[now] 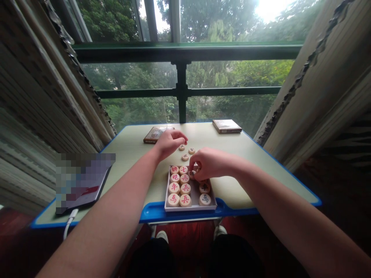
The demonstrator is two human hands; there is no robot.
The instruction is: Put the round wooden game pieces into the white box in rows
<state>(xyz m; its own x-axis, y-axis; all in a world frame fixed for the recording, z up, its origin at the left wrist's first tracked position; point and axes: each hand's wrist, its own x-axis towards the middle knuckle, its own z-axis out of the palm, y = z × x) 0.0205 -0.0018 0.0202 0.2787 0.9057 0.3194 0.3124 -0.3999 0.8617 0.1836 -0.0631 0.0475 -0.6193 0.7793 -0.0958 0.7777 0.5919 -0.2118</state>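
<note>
A shallow white box (190, 209) at the near edge of the table holds rows of round wooden Chinese chess pieces. Red-lettered pieces (185, 189) fill its two left columns, and black-lettered pieces (205, 199) stand down the right side. My right hand (207, 164) reaches over the upper right of the box, its fingers closed on a black-lettered piece (192, 175); they hide part of the upper rows. My left hand (171, 139) hovers beyond the box with loosely bent fingers and thumb apart, just above a loose piece (181, 147). Two more loose pieces (185, 157) lie between my hands.
A flat box (153, 135) sits behind my left hand, and another flat box (227, 126) at the far right corner. On the left lies a partly blurred tablet-like device (87, 189) with a white cable (70, 222). The table (246, 166) has a blue rim; curtains flank the window.
</note>
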